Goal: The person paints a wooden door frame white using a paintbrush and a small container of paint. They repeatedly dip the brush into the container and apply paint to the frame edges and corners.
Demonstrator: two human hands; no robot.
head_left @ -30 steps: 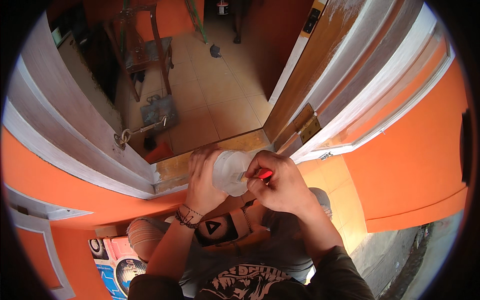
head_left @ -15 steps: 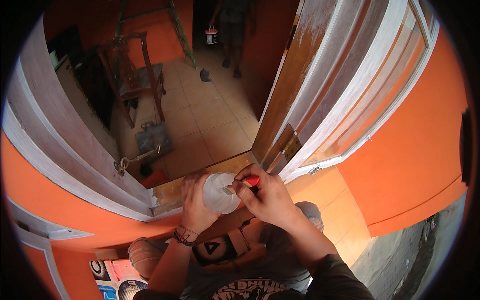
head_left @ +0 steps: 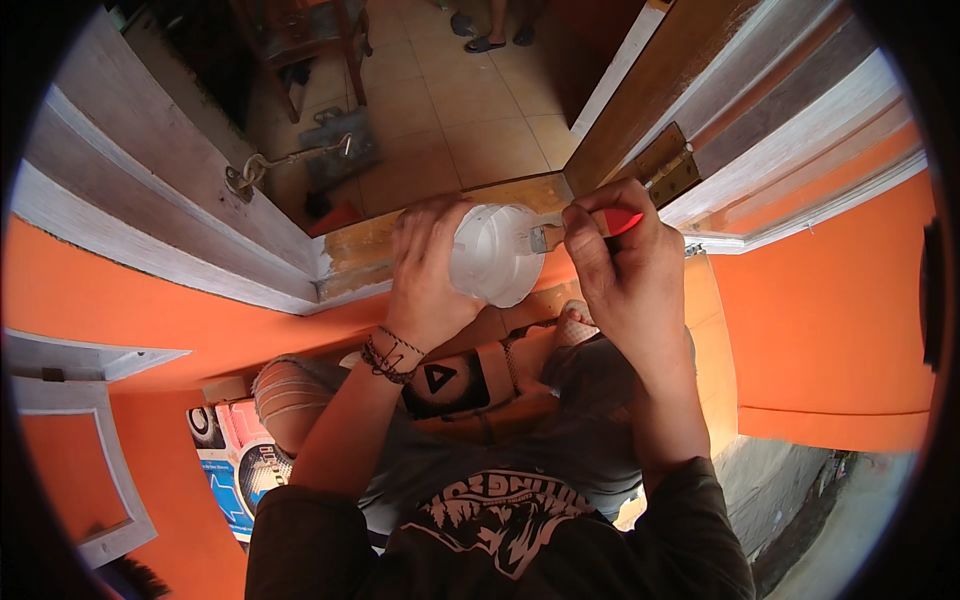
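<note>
My left hand grips a white plastic cup of white paint, its mouth tilted toward me. My right hand holds a small paintbrush with a red handle; the brush's metal ferrule and bristles reach over the cup's right rim. Both hands are raised in front of my chest, above my knees. Behind them lies a worn wooden door threshold.
A doorway opens ahead onto a tiled floor. A whitewashed door leaf with a metal latch stands left, a wooden door frame with a hinge right. Orange walls flank both sides. Another person's feet stand far inside.
My hands with the cup and brush have stayed together. The view has tipped downward and closer, so the doorway and threshold have shifted up in the picture.
</note>
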